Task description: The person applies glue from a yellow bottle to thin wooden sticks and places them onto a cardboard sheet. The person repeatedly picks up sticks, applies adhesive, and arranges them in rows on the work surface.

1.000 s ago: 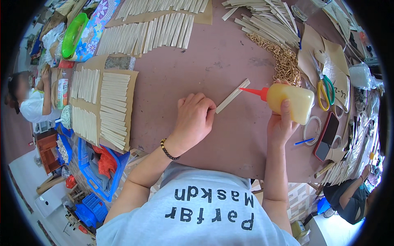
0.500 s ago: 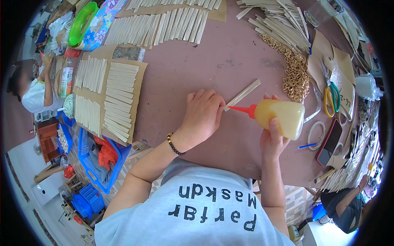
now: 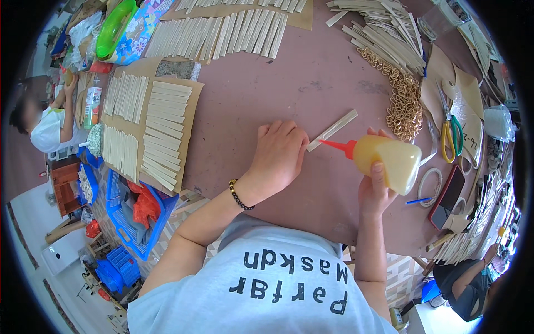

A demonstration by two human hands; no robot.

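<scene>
Upright in my right hand point(image 3: 376, 189) is a squeeze bottle point(image 3: 397, 161) of pale yellow liquid, gripped between thumb and fingers and tilted nearly level. Its red nozzle point(image 3: 338, 146) points left, with the tip at the lower part of a pale, narrow strip point(image 3: 338, 127) that lies slantwise on the table. My left hand point(image 3: 278, 156) rests on the tabletop with its fingers curled, thumb and forefinger pinching the strip's near end. A dark bead bracelet point(image 3: 239, 197) circles that wrist.
Boards with rows of similar strips point(image 3: 164, 128) lie at the left and far side. Gold-coloured rings point(image 3: 403, 103) are heaped at the right, near scissors point(image 3: 449, 133), a phone point(image 3: 448, 196) and a blue pen point(image 3: 418, 200). A blue basket point(image 3: 129, 222) stands at lower left. Other people are at both sides.
The bottle in my right hand has shifted slightly right, its nozzle tip a little farther up the strip from my left fingers. My left hand stays at the strip's near end.
</scene>
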